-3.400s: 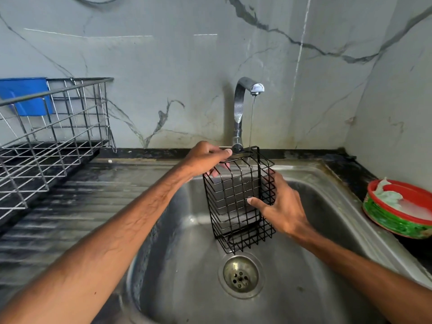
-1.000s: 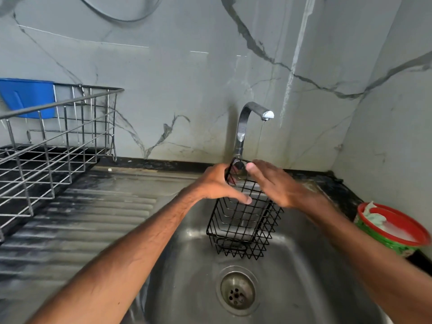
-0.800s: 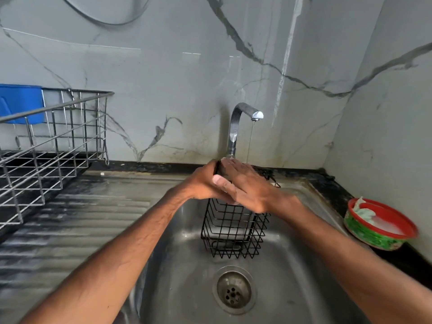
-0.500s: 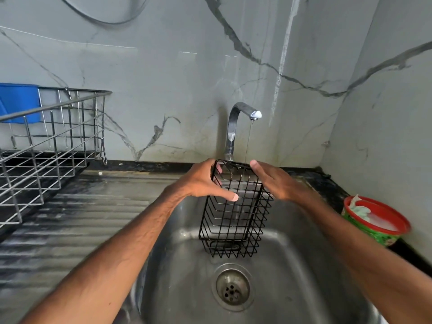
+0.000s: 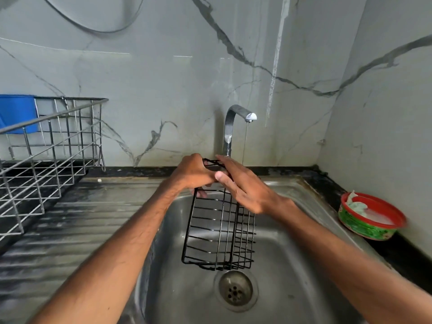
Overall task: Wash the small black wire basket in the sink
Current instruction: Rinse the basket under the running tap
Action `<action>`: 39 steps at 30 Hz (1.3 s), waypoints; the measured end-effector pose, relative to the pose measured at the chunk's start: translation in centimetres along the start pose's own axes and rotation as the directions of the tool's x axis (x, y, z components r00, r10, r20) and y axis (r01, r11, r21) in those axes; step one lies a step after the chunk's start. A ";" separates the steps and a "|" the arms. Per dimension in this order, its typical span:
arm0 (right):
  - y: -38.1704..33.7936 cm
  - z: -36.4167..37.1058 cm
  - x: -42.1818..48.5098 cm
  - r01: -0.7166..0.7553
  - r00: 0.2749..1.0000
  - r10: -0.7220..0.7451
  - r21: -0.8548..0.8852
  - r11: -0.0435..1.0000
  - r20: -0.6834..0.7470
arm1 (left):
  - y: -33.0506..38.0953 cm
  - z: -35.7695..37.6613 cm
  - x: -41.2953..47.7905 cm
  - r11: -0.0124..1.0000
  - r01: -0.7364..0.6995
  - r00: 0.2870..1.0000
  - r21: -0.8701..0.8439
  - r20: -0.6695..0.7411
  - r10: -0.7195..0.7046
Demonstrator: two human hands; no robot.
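The basket [image 5: 217,230] hangs in the air just below and in front of the tap [image 5: 230,127], inside the sink [image 5: 292,265]. It is a small, tall box of thin black wire: its near face has many level bars and a few upright ones, and the steel of the sink shows through the gaps. Its bottom edge lies over the drain [image 5: 235,289], straight down from the tap.

The left hand [image 5: 194,174] grips the basket's top edge, fingers curled round the wire. The right hand [image 5: 243,188] lies flat across the top right corner with its fingers nearly straight, touching rather than clasping. A thin stream of water [image 5: 244,146] falls from the tap behind the right hand.

Far left of the tap stands a steel dish rack [image 5: 46,148] with a blue tub [image 5: 17,113] behind it. To the right of the tap, by the side wall, sits a red-rimmed green bowl [image 5: 371,218].
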State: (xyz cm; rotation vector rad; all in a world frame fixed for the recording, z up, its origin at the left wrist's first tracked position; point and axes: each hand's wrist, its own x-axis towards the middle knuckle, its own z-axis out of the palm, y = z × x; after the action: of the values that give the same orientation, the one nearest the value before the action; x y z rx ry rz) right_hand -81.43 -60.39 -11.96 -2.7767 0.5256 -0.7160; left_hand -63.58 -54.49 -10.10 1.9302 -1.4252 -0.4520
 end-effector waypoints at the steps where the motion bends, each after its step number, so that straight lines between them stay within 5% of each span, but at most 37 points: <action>1: 0.7 -0.1 -0.3 0.025 1.000 -0.025 0.008 1.000 -0.002 | 0.3 0.0 -0.1 1.000 0.001 1.000 -0.020 -0.013 -0.002; 9: 3.7 -0.3 -2.3 0.037 0.996 -0.036 0.010 0.999 -0.077 | 2.0 0.8 0.4 0.978 -0.068 0.995 0.199 -0.055 0.080; 16: 6.5 0.0 -3.5 -0.235 0.972 0.236 0.142 0.962 0.011 | 1.1 -0.6 0.5 0.996 0.016 0.999 0.087 0.029 -0.018; 18: 6.2 0.1 -3.0 -0.356 0.930 0.364 0.361 0.862 0.047 | 1.3 -0.7 0.3 0.988 0.001 1.000 0.156 0.030 -0.006; 20: 5.4 0.0 -2.4 -0.459 0.863 0.484 0.629 0.627 0.147 | 1.3 -0.9 0.2 0.984 0.009 1.000 0.175 0.026 -0.014; 24: 5.1 0.2 -2.1 -0.597 0.759 0.535 0.725 0.343 0.372 | 0.4 -1.2 0.5 0.997 0.071 0.993 0.009 0.096 -0.071; 26: 5.3 0.4 -2.2 -0.599 0.755 0.522 0.741 0.303 0.397 | 0.2 -1.4 0.4 0.995 0.088 0.988 -0.051 0.129 -0.081; 34: 4.8 0.5 -1.4 -0.489 0.767 0.641 0.629 0.604 -0.019 | 0.7 -1.8 0.1 0.974 0.225 0.894 -0.027 0.403 -0.195; 39: 4.4 0.3 -1.3 -0.503 0.803 0.586 0.403 0.764 -0.109 | 0.0 -3.5 -1.0 0.973 0.191 0.775 0.129 0.589 -0.230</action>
State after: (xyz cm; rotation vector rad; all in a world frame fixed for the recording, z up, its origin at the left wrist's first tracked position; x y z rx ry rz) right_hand -83.61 -63.86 -14.06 -2.0474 1.0808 -0.8788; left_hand -61.72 -52.41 -7.80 2.1086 -1.6110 -1.2367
